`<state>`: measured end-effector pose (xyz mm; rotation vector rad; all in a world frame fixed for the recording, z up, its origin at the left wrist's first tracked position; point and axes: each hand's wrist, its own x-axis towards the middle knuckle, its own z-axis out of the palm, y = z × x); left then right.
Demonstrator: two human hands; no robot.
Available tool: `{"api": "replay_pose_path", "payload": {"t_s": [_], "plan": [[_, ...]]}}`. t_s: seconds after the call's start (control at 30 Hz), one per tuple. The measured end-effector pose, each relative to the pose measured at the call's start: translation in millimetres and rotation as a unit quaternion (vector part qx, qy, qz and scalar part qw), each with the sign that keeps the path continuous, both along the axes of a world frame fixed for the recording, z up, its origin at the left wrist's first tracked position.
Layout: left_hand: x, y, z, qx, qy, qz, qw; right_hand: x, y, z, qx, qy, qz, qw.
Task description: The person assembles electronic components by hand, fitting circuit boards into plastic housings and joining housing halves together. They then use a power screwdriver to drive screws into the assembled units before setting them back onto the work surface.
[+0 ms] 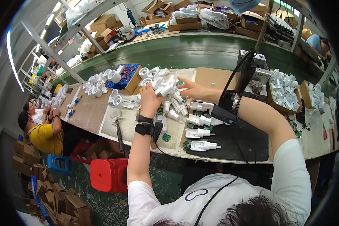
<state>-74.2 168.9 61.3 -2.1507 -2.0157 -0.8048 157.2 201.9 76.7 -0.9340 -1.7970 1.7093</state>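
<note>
My left hand [150, 101] is at the pile in the middle of the bench, its fingers curled round some white plastic housings [165, 89]; how many it holds is hidden. On the pile's other side, my right hand [195, 91] has its fingers stretched out and apart, with nothing in them. More white housings [179, 107] lie heaped just below both hands. Near my right forearm, several white housings with thin pins, such as the nearest one [203, 145], lie in a column along a black mat [233, 145]. A small green circuit board [166, 137] rests left of them.
A hammer [119, 133] lies on the bench at left. Beyond it stands a box of blue-and-red parts [129, 77] among white cups [96, 90]. At right are a grey machine [258, 77] and a box of white housings [284, 88]. Co-workers sit at far left; one wears a yellow shirt [47, 139].
</note>
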Motion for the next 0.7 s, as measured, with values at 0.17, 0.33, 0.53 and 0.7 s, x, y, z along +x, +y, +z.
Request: {"api": "replay_pose_path", "payload": {"t_s": [0.17,0.33,0.53,0.7], "plan": [[-4.9,29.2,-17.3,-0.013,-0.027,0.047,0.998,36.9,-6.2,31.9,-0.026,-0.028,0.008,0.999],[-32.8,24.5,-27.0,0.056,0.006,-0.013,0.998,80.9,-18.0,56.3,-0.010,-0.037,0.066,0.997],[11.0,-62.8,7.8,0.076,-0.094,-0.131,0.984,145.1,-33.7,32.7,0.109,-0.113,0.056,0.986],[46.6,-144.4,-23.3,-0.075,-0.189,-0.133,0.970,192.1,-66.7,4.1,0.164,-0.119,-0.015,0.979]]}}
